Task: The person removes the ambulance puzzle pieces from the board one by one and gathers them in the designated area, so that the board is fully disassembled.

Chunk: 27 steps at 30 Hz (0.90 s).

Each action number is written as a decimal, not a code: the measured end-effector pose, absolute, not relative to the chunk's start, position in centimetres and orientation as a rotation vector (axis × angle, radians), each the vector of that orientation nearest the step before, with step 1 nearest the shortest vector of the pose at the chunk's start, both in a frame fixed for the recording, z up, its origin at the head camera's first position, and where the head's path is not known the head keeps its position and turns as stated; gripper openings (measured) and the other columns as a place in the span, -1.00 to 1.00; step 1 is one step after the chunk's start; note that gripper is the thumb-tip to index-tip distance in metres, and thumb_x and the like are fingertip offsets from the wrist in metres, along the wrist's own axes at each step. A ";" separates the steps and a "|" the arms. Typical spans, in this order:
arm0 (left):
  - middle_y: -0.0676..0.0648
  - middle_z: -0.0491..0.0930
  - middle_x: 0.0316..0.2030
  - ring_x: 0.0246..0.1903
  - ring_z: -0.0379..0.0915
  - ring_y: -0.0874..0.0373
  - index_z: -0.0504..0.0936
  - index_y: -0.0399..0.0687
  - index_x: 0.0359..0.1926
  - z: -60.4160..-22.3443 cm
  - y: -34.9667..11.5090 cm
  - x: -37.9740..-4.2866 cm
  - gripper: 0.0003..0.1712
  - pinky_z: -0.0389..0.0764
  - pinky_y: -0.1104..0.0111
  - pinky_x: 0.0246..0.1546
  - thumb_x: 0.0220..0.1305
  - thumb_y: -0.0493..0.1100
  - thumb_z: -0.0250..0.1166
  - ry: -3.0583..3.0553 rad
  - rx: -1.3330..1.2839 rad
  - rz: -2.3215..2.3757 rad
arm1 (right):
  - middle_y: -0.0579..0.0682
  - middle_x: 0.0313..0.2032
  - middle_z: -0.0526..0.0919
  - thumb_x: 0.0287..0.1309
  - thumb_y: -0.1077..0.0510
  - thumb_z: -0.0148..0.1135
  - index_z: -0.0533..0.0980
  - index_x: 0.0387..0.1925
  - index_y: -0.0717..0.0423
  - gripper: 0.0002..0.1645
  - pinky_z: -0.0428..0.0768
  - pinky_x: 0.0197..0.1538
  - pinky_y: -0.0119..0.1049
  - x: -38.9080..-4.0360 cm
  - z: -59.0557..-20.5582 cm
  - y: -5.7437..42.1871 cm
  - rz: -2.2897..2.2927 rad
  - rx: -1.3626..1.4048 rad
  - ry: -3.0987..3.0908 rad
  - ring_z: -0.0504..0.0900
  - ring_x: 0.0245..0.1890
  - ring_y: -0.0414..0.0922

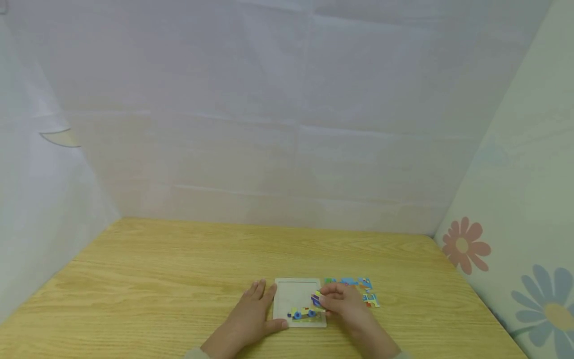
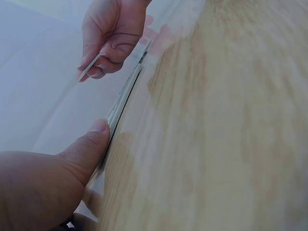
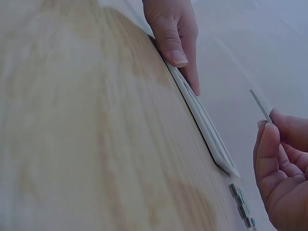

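Note:
A pale jigsaw tray (image 1: 291,291) lies flat on the table, with joined pieces (image 1: 301,314) showing a yellow vehicle with blue wheels along its lower part. My left hand (image 1: 251,315) rests at the tray's left side, fingers extended and thumb on the lower left corner. Between thumb and fingers, my right hand (image 1: 347,306) pinches a purple, blue and yellow puzzle piece (image 1: 316,299) above the tray's right side. Seen edge-on in the right wrist view, that thin piece (image 3: 260,105) is raised clear of the tray (image 3: 207,134).
Several colourful loose puzzle pieces (image 1: 365,284) lie right of the tray, partly behind my right hand. The wooden table (image 1: 179,269) extends around the tray. A pale sheet (image 1: 269,149) hangs behind it, and a flower-patterned sheet (image 1: 515,199) stands at the right.

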<state>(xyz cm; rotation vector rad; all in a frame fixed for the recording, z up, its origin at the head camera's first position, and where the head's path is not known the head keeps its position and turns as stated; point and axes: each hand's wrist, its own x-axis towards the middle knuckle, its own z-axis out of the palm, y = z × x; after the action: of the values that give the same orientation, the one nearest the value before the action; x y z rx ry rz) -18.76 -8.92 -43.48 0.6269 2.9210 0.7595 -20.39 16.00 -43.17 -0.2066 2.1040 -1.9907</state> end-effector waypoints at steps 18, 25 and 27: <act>-0.44 0.05 0.33 0.33 -0.10 -0.34 0.19 -0.25 0.34 -43.6 -9.0 -18.7 0.09 0.04 -0.14 0.28 -0.01 0.42 0.18 2.925 0.625 0.742 | -0.08 -0.43 0.58 0.02 0.25 0.30 0.43 -0.16 0.46 -0.61 0.56 -0.42 -0.46 -19.2 -43.5 19.1 -1.903 -0.127 2.201 0.51 -0.46 -0.24; -0.44 0.05 0.33 0.33 -0.10 -0.35 0.19 -0.25 0.34 -43.6 -8.9 -18.8 0.09 0.03 -0.15 0.28 -0.01 0.42 0.18 2.927 0.633 0.746 | -0.06 -0.39 0.60 0.05 0.19 0.31 0.45 -0.16 0.39 -0.61 0.59 -0.37 -0.40 -18.9 -43.5 19.9 -1.791 -0.107 2.280 0.54 -0.38 -0.17; -0.44 0.05 0.33 0.34 -0.10 -0.34 0.19 -0.25 0.34 -43.6 -8.9 -18.7 0.09 0.03 -0.15 0.28 -0.01 0.43 0.17 2.925 0.630 0.748 | -0.06 -0.39 0.60 0.05 0.19 0.31 0.46 -0.16 0.39 -0.61 0.60 -0.37 -0.40 -18.9 -43.5 20.0 -1.771 -0.097 2.293 0.54 -0.39 -0.18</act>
<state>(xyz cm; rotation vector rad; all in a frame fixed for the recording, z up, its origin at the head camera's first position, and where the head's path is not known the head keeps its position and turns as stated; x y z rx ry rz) -18.74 -8.94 -43.61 0.6301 2.9245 0.7476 -18.87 19.97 -43.46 -0.0974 2.2933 -1.7711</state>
